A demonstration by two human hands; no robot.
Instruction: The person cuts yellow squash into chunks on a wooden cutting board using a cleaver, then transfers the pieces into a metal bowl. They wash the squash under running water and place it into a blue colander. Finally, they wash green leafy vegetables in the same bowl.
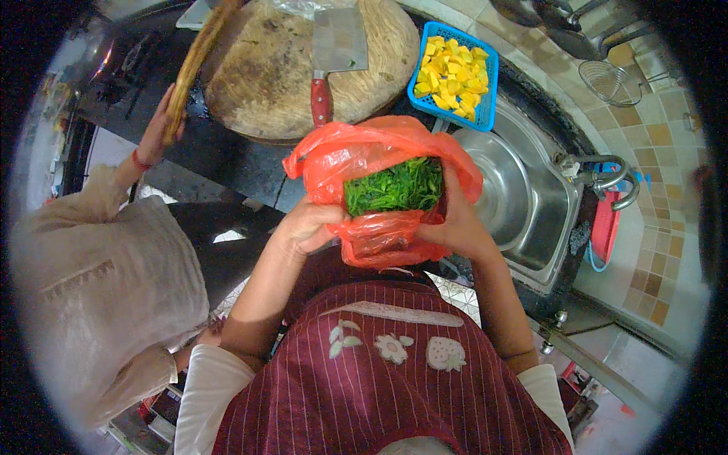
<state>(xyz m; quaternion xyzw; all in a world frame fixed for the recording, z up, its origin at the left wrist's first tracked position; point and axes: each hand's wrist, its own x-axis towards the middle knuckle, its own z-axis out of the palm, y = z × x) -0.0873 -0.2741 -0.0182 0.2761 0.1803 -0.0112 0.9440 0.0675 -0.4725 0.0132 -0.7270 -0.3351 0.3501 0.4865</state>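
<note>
A red plastic bag hangs between my hands with its mouth spread apart. Chopped green leafy vegetables show inside it. My left hand grips the bag's left rim in its fingers. On the opposite side my right hand holds the bag, partly covered by the plastic. Just beyond the bag lies a cleaver with a red handle, resting on a thick round wooden chopping board. How full the bag is cannot be seen.
A blue plastic basket of cut yellow chunks stands by the sink's far corner. The steel sink with a tap is at my right. On my left, another person's hand touches a long wooden stick. A wire strainer hangs by the wall.
</note>
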